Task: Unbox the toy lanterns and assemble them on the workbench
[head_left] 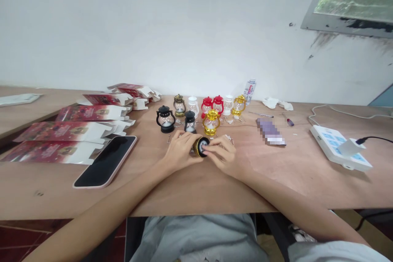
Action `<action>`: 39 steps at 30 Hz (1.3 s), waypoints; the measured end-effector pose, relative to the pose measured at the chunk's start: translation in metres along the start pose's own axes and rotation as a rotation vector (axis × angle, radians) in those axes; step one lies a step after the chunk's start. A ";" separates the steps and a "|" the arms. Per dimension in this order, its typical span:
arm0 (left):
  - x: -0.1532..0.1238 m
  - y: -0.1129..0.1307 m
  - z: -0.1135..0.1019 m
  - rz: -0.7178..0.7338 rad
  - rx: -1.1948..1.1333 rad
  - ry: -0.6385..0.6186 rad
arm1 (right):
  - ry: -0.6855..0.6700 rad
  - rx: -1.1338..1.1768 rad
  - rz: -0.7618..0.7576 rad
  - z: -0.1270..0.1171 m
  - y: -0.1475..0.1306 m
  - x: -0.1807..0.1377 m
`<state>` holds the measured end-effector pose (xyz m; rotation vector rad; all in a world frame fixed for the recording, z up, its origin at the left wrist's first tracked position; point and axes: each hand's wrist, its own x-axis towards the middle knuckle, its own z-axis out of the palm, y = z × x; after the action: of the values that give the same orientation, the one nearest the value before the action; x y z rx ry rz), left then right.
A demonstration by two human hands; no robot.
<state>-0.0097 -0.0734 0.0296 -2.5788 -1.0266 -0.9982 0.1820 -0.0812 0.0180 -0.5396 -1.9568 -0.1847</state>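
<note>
My left hand (181, 150) is wrapped round a small bronze-gold toy lantern (197, 147) tipped on its side, its round base facing right and toward me. At that base the thumb and fingertips of my right hand (224, 153) are pressed together. Whatever they may pinch is too small to make out. Just beyond my hands stand a gold lantern (211, 123) and a black lantern (190, 122), with another black lantern (166, 119) to the left. Behind them are a bronze lantern (179, 105), white ones (193, 106), red ones (207, 107) and a second gold one (238, 105).
Red printed boxes (61, 131) lie on the left, beside a phone (106, 161). On the right are a purple pack (270, 132), a screwdriver (260, 114) and a white power strip (337, 149) with a plugged-in cable. Tiny screws lie around the lanterns. A carton (249, 91) stands against the wall.
</note>
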 end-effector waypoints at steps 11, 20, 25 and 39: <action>-0.001 0.001 0.001 0.009 0.029 -0.030 | -0.146 0.141 0.183 -0.002 -0.004 0.000; -0.003 0.000 0.002 0.017 0.037 -0.030 | -0.056 0.303 0.270 0.009 0.001 -0.006; -0.001 0.000 0.001 0.011 0.052 -0.023 | -0.078 0.414 0.363 0.010 0.003 -0.002; 0.001 0.005 0.002 -0.075 0.105 -0.038 | -0.086 0.458 0.462 0.014 0.003 -0.003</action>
<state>-0.0049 -0.0756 0.0296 -2.5006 -1.1603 -0.8900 0.1735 -0.0742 0.0089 -0.6787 -1.8196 0.5714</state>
